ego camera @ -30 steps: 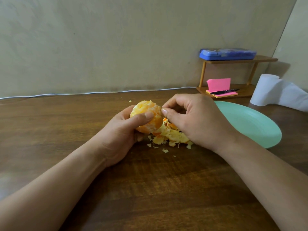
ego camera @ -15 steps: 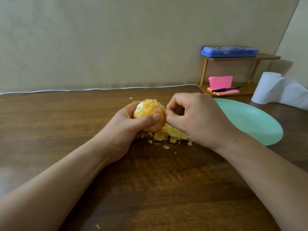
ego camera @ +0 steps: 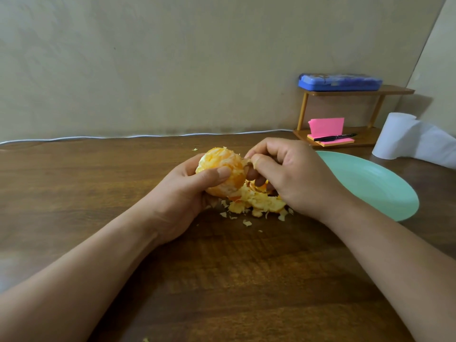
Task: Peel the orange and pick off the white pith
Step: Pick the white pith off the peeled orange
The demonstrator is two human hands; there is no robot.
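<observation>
Plainly, a wooden surface (ego camera: 74,193) is shown bearing a green plate (ego camera: 370,188). Left of the plate, the left hand (ego camera: 182,193) grip is clamped round the peeled orange (ego camera: 219,161). A peel pile (ego camera: 256,203) is heaped below. A pith scrap (ego camera: 247,161) is pinched in the right hand (ego camera: 296,174) grip.

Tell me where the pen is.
In the head view the pen lies at the far right, on the pink notes on the rack's lower shelf, behind the green plate and left of the paper roll.
</observation>
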